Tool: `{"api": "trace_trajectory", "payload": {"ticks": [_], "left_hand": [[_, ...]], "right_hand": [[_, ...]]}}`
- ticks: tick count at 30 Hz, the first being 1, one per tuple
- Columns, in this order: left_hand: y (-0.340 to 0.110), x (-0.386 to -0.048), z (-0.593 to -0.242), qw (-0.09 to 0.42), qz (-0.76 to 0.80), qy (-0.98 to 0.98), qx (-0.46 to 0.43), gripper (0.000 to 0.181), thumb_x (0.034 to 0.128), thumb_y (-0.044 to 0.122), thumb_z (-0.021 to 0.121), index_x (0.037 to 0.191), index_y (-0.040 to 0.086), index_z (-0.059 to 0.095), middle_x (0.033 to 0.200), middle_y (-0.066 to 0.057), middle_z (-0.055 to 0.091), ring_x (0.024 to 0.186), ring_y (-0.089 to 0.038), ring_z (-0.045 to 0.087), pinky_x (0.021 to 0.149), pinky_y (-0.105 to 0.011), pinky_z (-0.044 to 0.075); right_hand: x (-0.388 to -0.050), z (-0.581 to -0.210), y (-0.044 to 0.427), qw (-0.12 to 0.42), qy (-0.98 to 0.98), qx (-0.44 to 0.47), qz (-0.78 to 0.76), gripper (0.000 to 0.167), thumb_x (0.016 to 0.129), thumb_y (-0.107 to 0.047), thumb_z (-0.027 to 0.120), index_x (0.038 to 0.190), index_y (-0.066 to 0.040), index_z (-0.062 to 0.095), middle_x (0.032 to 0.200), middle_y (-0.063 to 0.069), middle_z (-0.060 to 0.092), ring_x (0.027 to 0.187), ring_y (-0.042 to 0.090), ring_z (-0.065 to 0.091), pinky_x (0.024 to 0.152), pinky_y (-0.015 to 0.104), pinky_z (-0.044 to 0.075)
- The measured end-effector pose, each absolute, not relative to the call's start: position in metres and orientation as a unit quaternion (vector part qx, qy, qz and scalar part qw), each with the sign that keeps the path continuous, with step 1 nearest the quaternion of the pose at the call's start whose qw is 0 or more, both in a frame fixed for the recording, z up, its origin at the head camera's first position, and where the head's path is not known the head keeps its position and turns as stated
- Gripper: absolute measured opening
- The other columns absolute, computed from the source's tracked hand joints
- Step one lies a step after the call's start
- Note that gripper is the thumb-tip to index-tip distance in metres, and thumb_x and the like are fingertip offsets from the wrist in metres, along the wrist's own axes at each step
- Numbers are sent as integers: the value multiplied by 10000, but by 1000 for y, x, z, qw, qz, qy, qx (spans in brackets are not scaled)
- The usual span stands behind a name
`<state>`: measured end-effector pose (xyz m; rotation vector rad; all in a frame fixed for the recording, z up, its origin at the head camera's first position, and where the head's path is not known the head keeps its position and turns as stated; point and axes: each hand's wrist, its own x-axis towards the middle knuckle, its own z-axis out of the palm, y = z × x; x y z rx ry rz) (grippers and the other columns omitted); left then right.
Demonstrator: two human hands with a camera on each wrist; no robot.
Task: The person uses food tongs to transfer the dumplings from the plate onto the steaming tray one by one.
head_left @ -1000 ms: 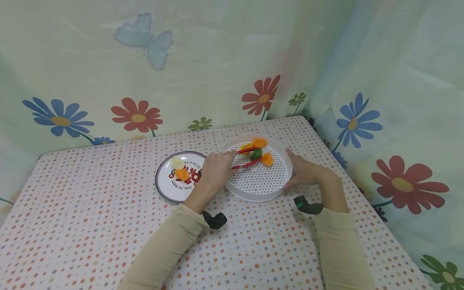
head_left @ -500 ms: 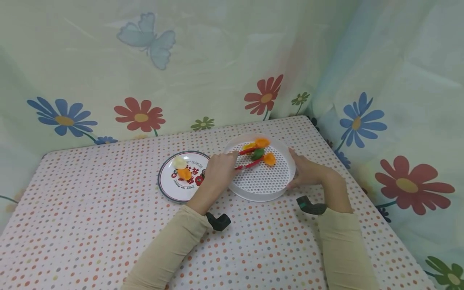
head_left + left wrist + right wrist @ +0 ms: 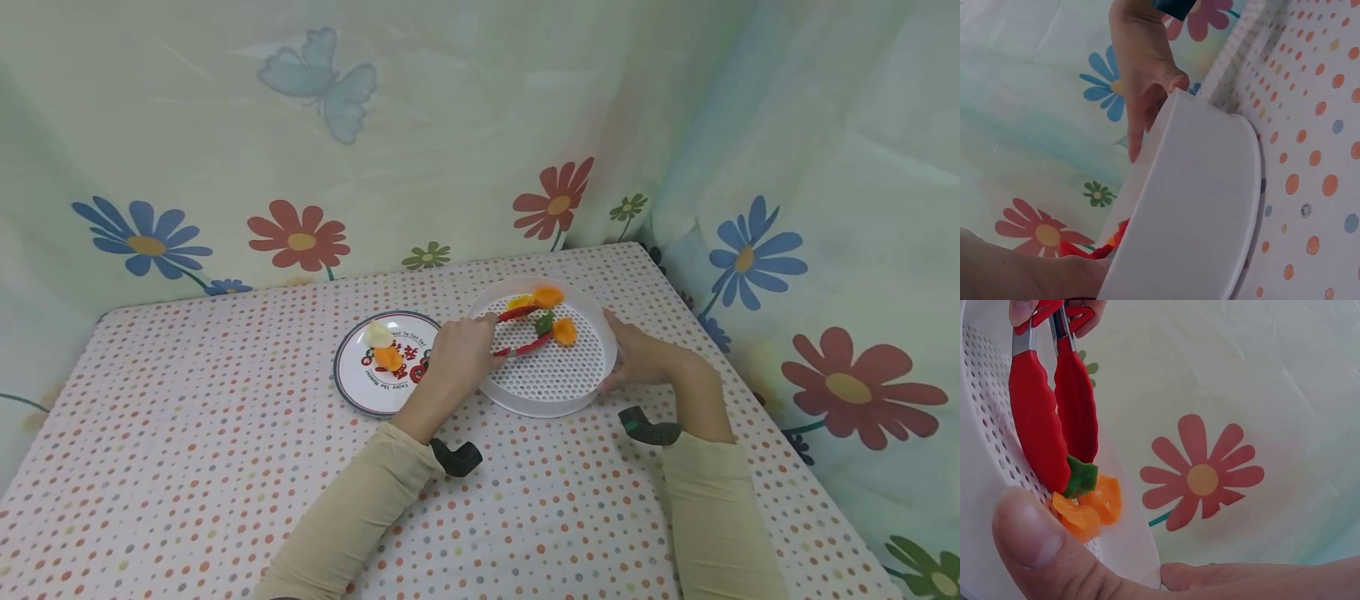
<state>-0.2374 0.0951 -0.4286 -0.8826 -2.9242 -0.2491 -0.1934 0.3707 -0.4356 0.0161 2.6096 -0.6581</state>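
My left hand (image 3: 459,354) holds a pair of red-tipped tongs (image 3: 1038,419) inside a white perforated sieve (image 3: 546,408). The tong arms are spread apart. A green pepper-like piece (image 3: 1081,478) lies at their tips; I cannot tell whether it is pinched. Beside it in the sieve are orange pieces (image 3: 564,332) and a yellow piece (image 3: 519,303). My right hand (image 3: 637,354) grips the sieve's right side, its thumb (image 3: 1029,531) over the near wall in the right wrist view. In the left wrist view, the sieve's wall hides most of what is inside.
Left of the sieve stands a white plate (image 3: 352,387) with a dark rim, partly behind my left hand. On it lie an orange piece (image 3: 387,359) and a pale piece (image 3: 378,334). A dotted cloth covers the table (image 3: 187,442); a flowered curtain (image 3: 450,125) hangs behind.
The whole head view has shifted slightly, so everything sits a little farther right. The tongs and green piece have moved slightly right within the sieve. My right hand keeps its hold.
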Motion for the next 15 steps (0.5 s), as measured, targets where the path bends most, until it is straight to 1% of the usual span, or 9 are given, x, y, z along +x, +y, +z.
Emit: {"api": "trace_trajectory", "payload": {"ticks": [3, 6, 10, 13, 15], "left_hand": [[93, -236, -426, 39, -76, -955, -284, 557, 755, 443, 771, 1152, 89, 606, 954, -36, 710, 682, -178, 591, 624, -289, 515], [88, -233, -419, 51, -78, -953, -289, 621, 732, 462, 784, 1183, 81, 593, 1008, -47, 712, 688, -180, 602, 624, -287, 516], [71, -227, -395, 45, -106, -953, -281, 715, 717, 469, 791, 1275, 90, 555, 1075, -66, 708, 747, -207, 642, 644, -301, 534], [46, -227, -369, 32, -130, -954, -267, 757, 713, 475, 791, 1330, 123, 530, 915, -40, 717, 733, -205, 627, 626, -312, 524], [24, -229, -355, 30, -137, -955, -263, 788, 708, 490, 788, 1355, 132, 515, 891, -38, 712, 762, -211, 630, 649, -336, 525]], "right_hand": [[-194, -434, 369, 222, 944, 1, -243, 1378, 614, -468, 843, 1499, -6, -106, 1523, 337, 106, 1396, 503, 124, 1111, 632, 128], [-195, -433, 369, 222, 943, -3, -247, 1391, 598, -486, 841, 1502, -16, -106, 1529, 329, 99, 1399, 503, 119, 1108, 638, 129], [-195, -434, 369, 222, 943, -8, -246, 1396, 593, -506, 834, 1501, -15, -107, 1531, 327, 96, 1399, 502, 115, 1108, 636, 129], [-195, -435, 370, 223, 944, -10, -245, 1389, 609, -502, 833, 1496, -4, -113, 1530, 331, 84, 1398, 507, 106, 1106, 641, 125], [-195, -435, 372, 224, 944, -9, -243, 1388, 619, -501, 831, 1492, 4, -123, 1532, 334, 65, 1398, 513, 93, 1102, 648, 123]]}}
